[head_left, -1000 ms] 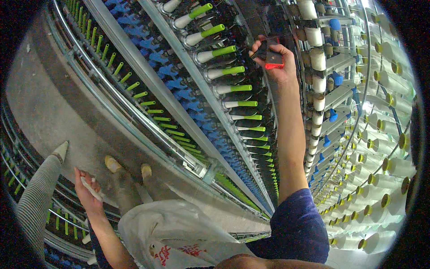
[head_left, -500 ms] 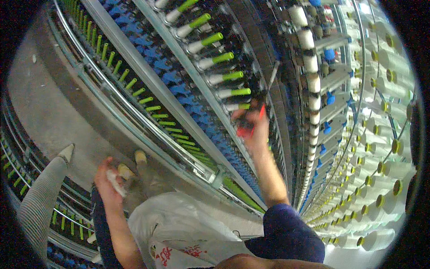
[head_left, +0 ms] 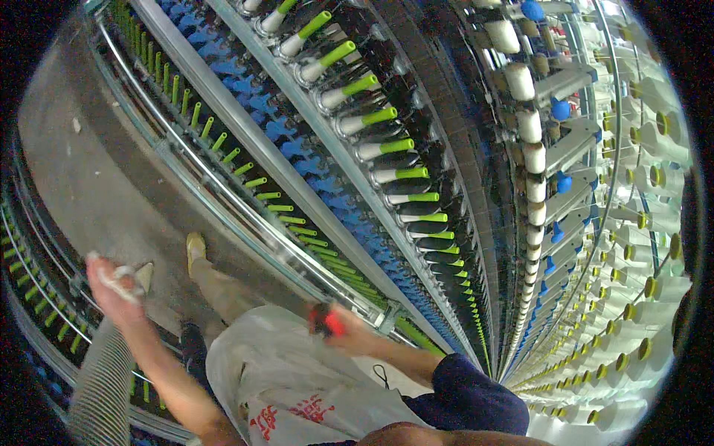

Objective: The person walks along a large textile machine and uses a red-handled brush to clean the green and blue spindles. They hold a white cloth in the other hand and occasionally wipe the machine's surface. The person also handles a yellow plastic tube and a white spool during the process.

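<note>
The left hand (head_left: 119, 293) is curled around a soft white wad (head_left: 121, 282), out over the gray floor (head_left: 67, 171) and by a ribbed gray tube (head_left: 103, 386). The right hand (head_left: 345, 331) is closed around a small red and black tool (head_left: 326, 322), just beside the pale apron (head_left: 279, 360). The 2 hands are blurry, so I cannot tell how each finger sits. Past the right hand, white spools with green tops (head_left: 363, 121) lean in a long row. Far to the right, big white cones with yellow ends (head_left: 626, 412) sit in rows.
</note>
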Action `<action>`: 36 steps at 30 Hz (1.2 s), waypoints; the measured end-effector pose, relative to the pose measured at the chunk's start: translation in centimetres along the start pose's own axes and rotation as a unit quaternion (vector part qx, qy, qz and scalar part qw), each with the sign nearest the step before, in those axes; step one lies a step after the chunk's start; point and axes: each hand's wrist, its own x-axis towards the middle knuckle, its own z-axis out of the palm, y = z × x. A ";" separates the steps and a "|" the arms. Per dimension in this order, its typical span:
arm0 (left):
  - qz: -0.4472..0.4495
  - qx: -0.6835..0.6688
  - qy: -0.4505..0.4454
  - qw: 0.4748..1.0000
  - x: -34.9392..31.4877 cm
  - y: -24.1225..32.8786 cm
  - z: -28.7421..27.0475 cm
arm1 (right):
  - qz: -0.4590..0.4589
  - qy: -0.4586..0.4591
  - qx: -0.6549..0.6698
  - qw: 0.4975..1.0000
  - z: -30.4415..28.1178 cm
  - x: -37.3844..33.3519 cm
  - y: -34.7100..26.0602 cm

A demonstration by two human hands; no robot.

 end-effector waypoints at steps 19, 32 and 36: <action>-0.217 0.105 -0.059 0.969 10.0 -1.0 4.0 | -0.153 0.327 0.462 0.810 -24.2 18.7 -26.0; -0.295 0.229 -0.141 0.917 10.9 0.0 13.9 | -0.076 0.547 0.055 0.832 -1.8 15.9 -16.3; -0.239 0.124 -0.231 0.935 10.1 0.8 18.1 | -0.092 0.234 -0.011 0.968 6.9 17.6 -14.3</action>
